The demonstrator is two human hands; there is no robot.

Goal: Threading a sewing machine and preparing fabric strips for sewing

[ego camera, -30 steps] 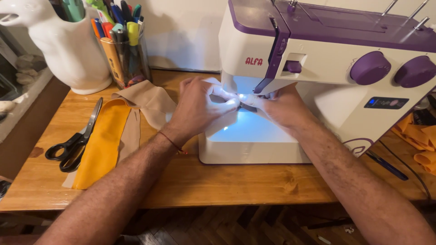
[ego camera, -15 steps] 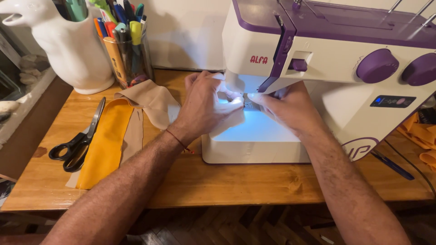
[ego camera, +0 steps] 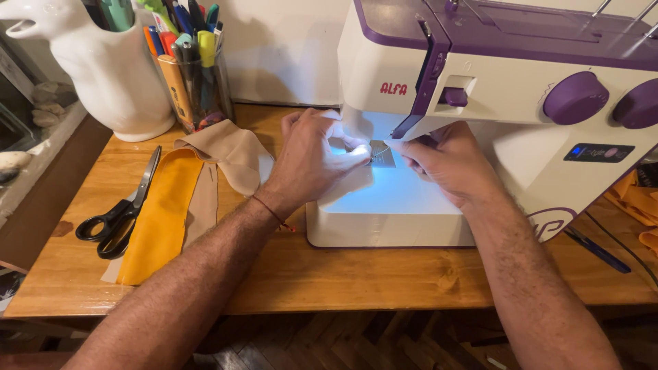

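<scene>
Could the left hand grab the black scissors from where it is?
Probably yes: the left hand is at the sewing machine, and only flat orange fabric lies between it and the scissors.

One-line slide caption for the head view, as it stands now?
Both hands, left hand and right hand, pinch pale fabric at the needle plate of a white-and-purple sewing machine.

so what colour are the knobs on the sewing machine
Purple, on a white body; the head view shows the knobs on the sewing machine best.
</scene>
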